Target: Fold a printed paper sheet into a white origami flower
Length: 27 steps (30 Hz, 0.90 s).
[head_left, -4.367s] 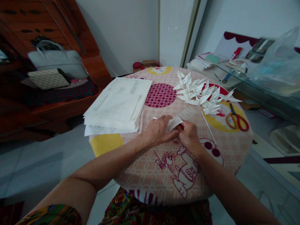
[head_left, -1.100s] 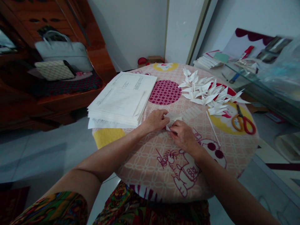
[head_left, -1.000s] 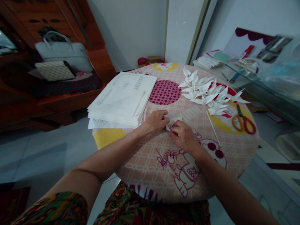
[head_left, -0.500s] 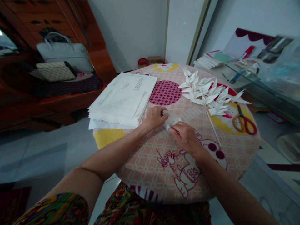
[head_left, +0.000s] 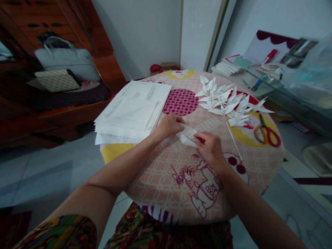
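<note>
Gripping a small white piece of folded paper between both hands, near the middle of a round desk with a pink patterned cloth cover. Closing the curled fingers of the left hand onto the far-left end, hiding most of the fingertips from view. Pinching the right end between thumb and forefinger of the right hand, folding the other fingers toward the palm; holding nothing else visible in either. Probably gripping at opposite ends for a steady, slightly taut paper. Not telling for certain between touching the cloth and just clearing it.

Noting at left a thick stack of white printed paper sheets, lying flat just beyond the left forearm; presumably sitting there for easy reach, outside the working spot. Noting at far right a loose cluster of white, pointed folded-paper shapes, likely lying apart against crushing. Seeing a thin white stick slanting between right hand and steel-bladed scissors with orange and red handles; turning handles near, perhaps for ready pick-up from the right side.
</note>
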Tool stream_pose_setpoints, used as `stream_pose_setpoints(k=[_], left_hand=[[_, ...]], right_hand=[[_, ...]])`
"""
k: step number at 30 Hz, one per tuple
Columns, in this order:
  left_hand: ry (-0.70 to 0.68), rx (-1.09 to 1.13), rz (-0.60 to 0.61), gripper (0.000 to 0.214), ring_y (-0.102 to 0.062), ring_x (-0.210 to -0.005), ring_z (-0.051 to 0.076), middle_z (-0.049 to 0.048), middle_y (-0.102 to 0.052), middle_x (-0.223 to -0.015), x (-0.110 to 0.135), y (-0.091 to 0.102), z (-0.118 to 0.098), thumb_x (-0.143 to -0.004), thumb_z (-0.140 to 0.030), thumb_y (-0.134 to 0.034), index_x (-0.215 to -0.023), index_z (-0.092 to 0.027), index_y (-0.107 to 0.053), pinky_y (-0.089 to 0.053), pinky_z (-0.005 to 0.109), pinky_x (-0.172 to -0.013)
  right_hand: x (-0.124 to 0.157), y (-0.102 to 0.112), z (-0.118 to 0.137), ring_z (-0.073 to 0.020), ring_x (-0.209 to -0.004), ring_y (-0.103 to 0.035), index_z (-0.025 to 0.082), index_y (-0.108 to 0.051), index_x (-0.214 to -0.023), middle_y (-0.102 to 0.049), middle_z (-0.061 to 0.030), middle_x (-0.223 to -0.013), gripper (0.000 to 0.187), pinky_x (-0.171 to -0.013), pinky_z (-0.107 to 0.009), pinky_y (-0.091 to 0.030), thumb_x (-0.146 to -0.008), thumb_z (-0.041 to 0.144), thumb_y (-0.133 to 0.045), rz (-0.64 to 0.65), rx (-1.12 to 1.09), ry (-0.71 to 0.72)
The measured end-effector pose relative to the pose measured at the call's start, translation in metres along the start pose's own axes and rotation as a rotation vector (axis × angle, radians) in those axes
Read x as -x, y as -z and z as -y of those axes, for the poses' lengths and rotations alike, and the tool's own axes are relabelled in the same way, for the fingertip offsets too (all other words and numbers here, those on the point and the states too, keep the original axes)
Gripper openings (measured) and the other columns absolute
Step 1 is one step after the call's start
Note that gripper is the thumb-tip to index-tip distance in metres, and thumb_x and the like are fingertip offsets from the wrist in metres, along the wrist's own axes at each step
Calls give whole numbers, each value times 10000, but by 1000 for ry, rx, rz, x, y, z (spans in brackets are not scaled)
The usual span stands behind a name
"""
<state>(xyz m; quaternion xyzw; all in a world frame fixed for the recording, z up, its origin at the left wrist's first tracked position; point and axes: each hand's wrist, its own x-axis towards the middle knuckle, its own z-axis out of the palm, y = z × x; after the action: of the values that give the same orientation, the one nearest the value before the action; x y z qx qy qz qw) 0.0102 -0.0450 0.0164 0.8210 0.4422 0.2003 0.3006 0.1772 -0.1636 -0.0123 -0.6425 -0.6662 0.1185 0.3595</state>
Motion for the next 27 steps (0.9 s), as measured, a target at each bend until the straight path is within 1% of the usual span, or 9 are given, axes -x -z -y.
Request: stream_pose_setpoints(k=[4,7,9,12,15,18,21,24,27], left_hand=[[-21,36,15,175,-645,-686,141,19,-734,-738,1,-1,8,-670,-148,-674,-817,-137,-769,-452,240,-639],[-24,50,17,152,-636,-685,139,14,-724,-733,-1,-5,14,-663,-147,-695,-802,-139,-756,-453,239,-637],[-17,53,10,147,-630,-682,139,13,-714,-727,-3,-7,17,-666,-142,-695,-803,-140,-748,-453,241,-634],[-35,92,27,202,-616,-663,129,3,-687,-712,-7,-11,20,-639,-96,-690,-835,-133,-719,-454,238,-633],[-141,215,99,275,-608,-683,110,0,-682,-765,-12,-11,25,-595,-27,-656,-852,-126,-652,-459,221,-646],[-200,273,222,251,-597,-689,102,0,-674,-776,-19,-8,29,-594,-36,-653,-825,-130,-617,-447,213,-640],[-173,188,294,200,-582,-671,110,-8,-660,-733,-24,-4,25,-619,-117,-698,-811,-134,-646,-415,222,-620],[-155,15,295,243,-575,-679,126,-3,-668,-740,-26,-1,15,-607,-215,-761,-828,-141,-689,-380,241,-618],[-150,-86,304,283,-569,-675,136,-12,-665,-721,-27,-2,7,-597,-248,-771,-859,-157,-716,-359,249,-618]], right_hand=[[0,5,4,-203,-744,-673,150,-762,-817,-741,-93,-810,187,-716,-301,-486,-822,139,-575,32,37,58],[-1,9,4,-188,-740,-669,159,-765,-840,-749,-84,-828,172,-702,-282,-476,-834,160,-593,21,26,35],[-2,12,4,-182,-731,-663,166,-768,-844,-751,-75,-823,150,-696,-276,-463,-832,173,-619,62,53,12],[-2,13,6,-184,-736,-654,176,-770,-851,-747,-64,-814,139,-689,-279,-433,-844,186,-631,168,163,-17],[-1,12,10,-194,-786,-649,173,-765,-891,-745,-70,-855,164,-694,-285,-405,-872,186,-603,241,289,-21],[0,12,16,-205,-822,-641,163,-754,-921,-736,-86,-890,191,-701,-296,-385,-896,199,-568,292,419,8],[2,11,20,-220,-846,-631,158,-739,-950,-723,-101,-908,230,-694,-305,-369,-930,239,-525,336,527,48],[4,9,22,-228,-853,-625,166,-720,-1035,-710,-102,-936,270,-677,-311,-355,-958,243,-473,352,585,91],[5,7,23,-225,-837,-621,163,-710,-1058,-699,-101,-949,273,-664,-316,-348,-952,197,-461,337,608,118]])
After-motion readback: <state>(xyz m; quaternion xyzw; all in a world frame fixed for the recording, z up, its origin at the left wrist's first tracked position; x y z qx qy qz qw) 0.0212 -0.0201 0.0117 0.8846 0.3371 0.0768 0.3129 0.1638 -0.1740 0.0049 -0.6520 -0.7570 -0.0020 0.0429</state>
